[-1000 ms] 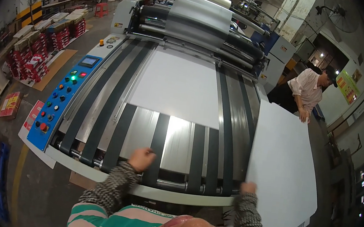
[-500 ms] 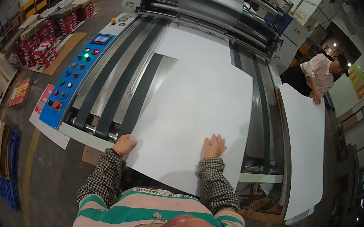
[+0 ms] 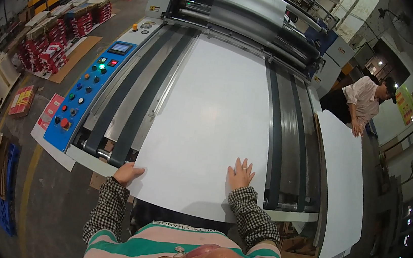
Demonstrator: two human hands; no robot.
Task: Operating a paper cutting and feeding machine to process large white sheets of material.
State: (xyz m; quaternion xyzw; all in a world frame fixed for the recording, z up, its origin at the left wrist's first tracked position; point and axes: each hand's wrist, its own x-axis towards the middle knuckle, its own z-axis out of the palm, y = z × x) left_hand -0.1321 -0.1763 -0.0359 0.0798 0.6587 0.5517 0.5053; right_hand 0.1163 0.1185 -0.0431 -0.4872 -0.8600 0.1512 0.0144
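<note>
A large white sheet (image 3: 201, 128) lies on the dark belts of a roller machine (image 3: 249, 19), its far end close under the rollers. At the near left edge, my left hand (image 3: 128, 173) pinches the sheet, thumb on top and the other fingers partly hidden. My right hand (image 3: 240, 174) rests flat on the sheet near its right edge, fingers spread, a ring on one of them. Checked sleeves cover both forearms.
A blue control panel (image 3: 89, 87) with buttons and a small screen runs along the machine's left side. To the right stands a stack of white sheets (image 3: 340, 190), with a co-worker's hand (image 3: 357, 128) on its far end. Red-and-white bundles (image 3: 52, 55) sit on the floor at left.
The sheet has shifted left and turned straighter along the belts; the stepped outline of a second sheet ahead no longer shows. Both hands have moved slightly, and my right fingers are more spread.
</note>
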